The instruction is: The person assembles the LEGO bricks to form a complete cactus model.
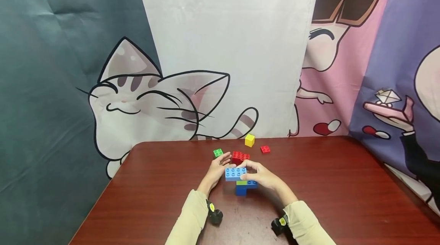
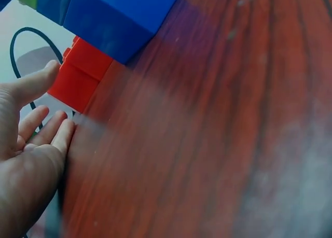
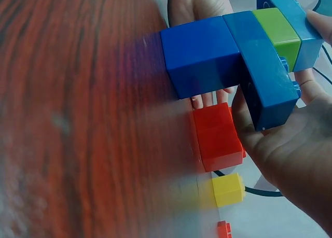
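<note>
A stack of toy building bricks stands on the table in front of me. Its base is a dark blue brick [image 1: 241, 191], with a longer blue brick [image 3: 267, 67] set across it. Above that comes a lime green brick [image 3: 277, 33], topped by a light blue brick [image 1: 233, 176] that juts to the left. My right hand [image 1: 264, 177] pinches this top brick at its right end, thumb on the near side and fingers behind. Palm facing the stack, my left hand [image 1: 215, 169] is held just left of it, fingers extended and holding nothing.
Red bricks [image 1: 239, 157] stand just behind the stack. A green brick [image 1: 218, 153] lies beyond my left fingertips. Farther back are a yellow brick [image 1: 249, 140] and a small red brick [image 1: 265, 149], near the table's [image 1: 165, 176] far edge. A printed cloth hangs behind.
</note>
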`<control>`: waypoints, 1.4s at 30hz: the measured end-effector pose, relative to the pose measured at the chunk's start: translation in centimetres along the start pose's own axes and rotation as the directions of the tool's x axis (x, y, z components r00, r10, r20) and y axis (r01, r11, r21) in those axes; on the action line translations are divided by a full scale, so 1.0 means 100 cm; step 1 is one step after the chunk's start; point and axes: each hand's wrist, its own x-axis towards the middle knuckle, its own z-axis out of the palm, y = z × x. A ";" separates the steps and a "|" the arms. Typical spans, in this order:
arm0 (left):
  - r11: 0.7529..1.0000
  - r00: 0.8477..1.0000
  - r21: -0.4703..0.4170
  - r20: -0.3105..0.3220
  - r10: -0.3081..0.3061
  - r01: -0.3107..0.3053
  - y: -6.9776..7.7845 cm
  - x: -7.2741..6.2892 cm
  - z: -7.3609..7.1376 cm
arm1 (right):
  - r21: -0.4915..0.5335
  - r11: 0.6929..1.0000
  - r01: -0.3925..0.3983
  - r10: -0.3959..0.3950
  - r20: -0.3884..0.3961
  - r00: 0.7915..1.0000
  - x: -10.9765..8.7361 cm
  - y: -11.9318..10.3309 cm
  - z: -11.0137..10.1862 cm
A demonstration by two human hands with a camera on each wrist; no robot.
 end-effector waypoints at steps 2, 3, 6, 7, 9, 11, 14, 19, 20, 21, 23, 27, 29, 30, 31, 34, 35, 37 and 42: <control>1.000 1.000 -0.005 0.016 0.001 -0.001 0.000 0.002 0.001 | 0.000 1.000 0.002 -0.002 -0.003 1.000 -0.001 0.000 -0.001; 1.000 1.000 -0.006 0.018 0.000 0.000 0.000 0.004 0.002 | 0.000 1.000 0.000 0.000 -0.005 1.000 -0.001 0.000 -0.001; 1.000 0.999 0.021 0.026 0.019 -0.020 0.001 0.009 0.004 | 0.005 1.000 0.006 -0.006 -0.003 1.000 -0.002 -0.001 -0.002; 0.999 0.999 0.033 0.026 0.023 -0.024 0.001 0.010 0.004 | 0.010 1.000 0.005 -0.005 -0.001 1.000 -0.001 -0.001 -0.002; 0.998 0.999 0.058 0.028 0.028 -0.030 0.001 0.012 0.006 | 0.010 1.000 0.003 -0.003 0.008 1.000 -0.001 0.000 -0.001; 0.997 0.999 0.075 0.033 0.028 -0.030 0.002 0.013 0.007 | 0.012 1.000 0.001 -0.001 0.015 1.000 -0.001 0.001 -0.001; 0.994 1.000 0.104 0.025 0.019 -0.022 0.003 0.013 0.009 | 0.005 1.000 0.005 -0.005 0.017 1.000 -0.002 0.002 -0.001; 0.992 0.999 0.123 -0.019 0.031 -0.028 0.004 0.015 0.012 | -0.004 1.000 0.016 -0.016 0.004 1.000 -0.001 0.001 -0.004; 0.992 0.999 0.121 -0.030 0.033 -0.029 0.005 0.016 0.012 | -0.003 1.000 0.016 -0.016 0.004 1.000 -0.001 0.000 -0.005; 0.993 0.999 0.116 -0.039 0.031 -0.026 0.009 0.014 0.013 | -0.002 1.000 0.016 -0.016 0.004 1.000 0.000 -0.001 -0.005; 0.994 0.998 0.106 -0.056 0.022 -0.016 0.008 0.016 0.013 | 0.001 1.000 0.016 -0.016 0.004 1.000 0.001 -0.002 -0.006; 0.995 0.996 0.097 -0.091 0.010 -0.001 0.004 0.017 0.013 | 0.004 1.000 0.020 -0.020 0.004 1.000 0.001 -0.002 -0.006; 0.998 0.993 0.067 -0.115 0.005 0.003 -0.002 0.019 0.011 | 0.005 1.000 0.027 -0.027 0.008 1.000 0.001 -0.001 -0.005; 0.999 0.992 0.052 -0.125 0.004 0.002 -0.003 0.017 0.010 | 0.006 1.000 0.029 -0.029 0.008 1.000 0.001 -0.001 -0.004; 0.999 0.991 0.033 -0.132 0.004 0.001 -0.004 0.016 0.010 | 0.006 1.000 0.030 -0.030 0.008 1.000 0.001 -0.001 -0.004; 1.000 0.990 -0.006 -0.143 0.007 -0.008 -0.005 0.012 0.008 | 0.020 1.000 0.022 -0.022 0.003 1.000 0.003 0.001 -0.001; 1.000 0.990 -0.008 -0.144 0.011 -0.012 -0.005 0.011 0.008 | 0.025 1.000 0.015 -0.015 0.001 1.000 0.003 0.002 0.000; 1.000 0.989 -0.004 -0.144 0.015 -0.015 -0.005 0.008 0.007 | 0.029 1.000 0.009 -0.009 0.003 1.000 0.003 0.003 0.001; 0.999 0.992 -0.018 -0.125 0.029 -0.032 -0.006 0.002 0.008 | 0.011 1.000 -0.007 0.007 -0.002 1.000 -0.001 0.005 0.000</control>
